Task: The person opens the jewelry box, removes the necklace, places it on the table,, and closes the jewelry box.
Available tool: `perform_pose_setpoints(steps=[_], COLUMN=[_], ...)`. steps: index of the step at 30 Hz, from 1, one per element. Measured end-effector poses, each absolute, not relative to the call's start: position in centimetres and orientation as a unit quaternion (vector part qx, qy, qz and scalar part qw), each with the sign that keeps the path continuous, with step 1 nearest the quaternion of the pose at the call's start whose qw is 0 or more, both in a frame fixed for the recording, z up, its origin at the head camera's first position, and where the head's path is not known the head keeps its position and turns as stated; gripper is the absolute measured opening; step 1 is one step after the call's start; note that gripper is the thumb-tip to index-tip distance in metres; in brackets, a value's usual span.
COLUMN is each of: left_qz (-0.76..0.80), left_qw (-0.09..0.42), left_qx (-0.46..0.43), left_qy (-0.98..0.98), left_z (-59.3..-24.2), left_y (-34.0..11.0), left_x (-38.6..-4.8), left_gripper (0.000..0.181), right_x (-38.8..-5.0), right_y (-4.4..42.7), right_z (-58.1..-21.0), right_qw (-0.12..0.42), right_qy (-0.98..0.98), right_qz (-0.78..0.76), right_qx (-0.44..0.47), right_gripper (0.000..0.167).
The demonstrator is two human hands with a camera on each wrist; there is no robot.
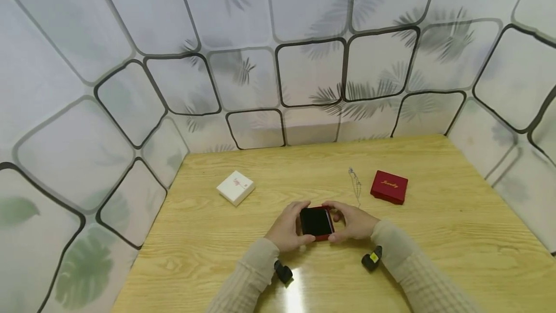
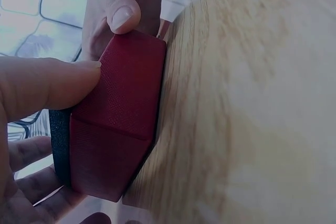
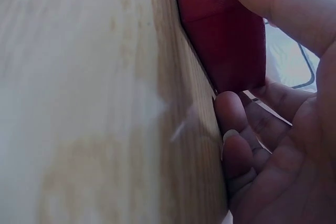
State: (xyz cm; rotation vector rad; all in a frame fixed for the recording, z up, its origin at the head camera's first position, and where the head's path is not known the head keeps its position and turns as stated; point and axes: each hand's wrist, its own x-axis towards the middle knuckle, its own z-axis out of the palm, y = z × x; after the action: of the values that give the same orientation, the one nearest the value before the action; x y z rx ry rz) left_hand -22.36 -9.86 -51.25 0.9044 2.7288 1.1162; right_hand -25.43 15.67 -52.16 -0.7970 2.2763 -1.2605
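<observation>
An open red jewelry box base (image 1: 322, 238) with a black insert (image 1: 316, 221) rests on the table between both hands. My left hand (image 1: 287, 228) holds it by the left side, thumb at the near edge and fingers at the far side. From the right, my right hand (image 1: 355, 222) grips the same box, its thumb on the near edge and fingertips round the far corner. In the left wrist view the black insert (image 2: 60, 148) stands a little above the rim of the red wall (image 2: 118, 93). The right wrist view shows the box's red side (image 3: 228, 45) against the wood.
A red lid-like box marked "Jewelry" (image 1: 389, 187) lies at the right, beyond the right hand. Left of it is a thin silver necklace (image 1: 356, 187). Further left sits a small white box (image 1: 236, 187). Patterned cloth (image 1: 312, 71) encloses the table's back and sides.
</observation>
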Motion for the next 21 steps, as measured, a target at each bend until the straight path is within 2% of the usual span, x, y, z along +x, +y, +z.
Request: perform_pose_setpoints(steps=[12, 21], left_qz=[0.337, 0.294], left_qw=[0.042, 0.067], left_qx=[0.295, 0.261], left_qy=[0.893, 0.917], left_z=[-50.8, -50.0], left_y=[-9.9, -9.2], left_x=[-22.5, -22.8], left_gripper=[0.082, 0.1], right_x=[-25.3, -25.2], right_y=[15.7, 15.7], right_z=[-52.1, -52.1], right_qw=[0.189, 0.202], right_qy=[0.838, 0.823], right_qz=[-0.43, -0.448], right_qx=[-0.279, -0.286], right_gripper=[0.092, 0.089])
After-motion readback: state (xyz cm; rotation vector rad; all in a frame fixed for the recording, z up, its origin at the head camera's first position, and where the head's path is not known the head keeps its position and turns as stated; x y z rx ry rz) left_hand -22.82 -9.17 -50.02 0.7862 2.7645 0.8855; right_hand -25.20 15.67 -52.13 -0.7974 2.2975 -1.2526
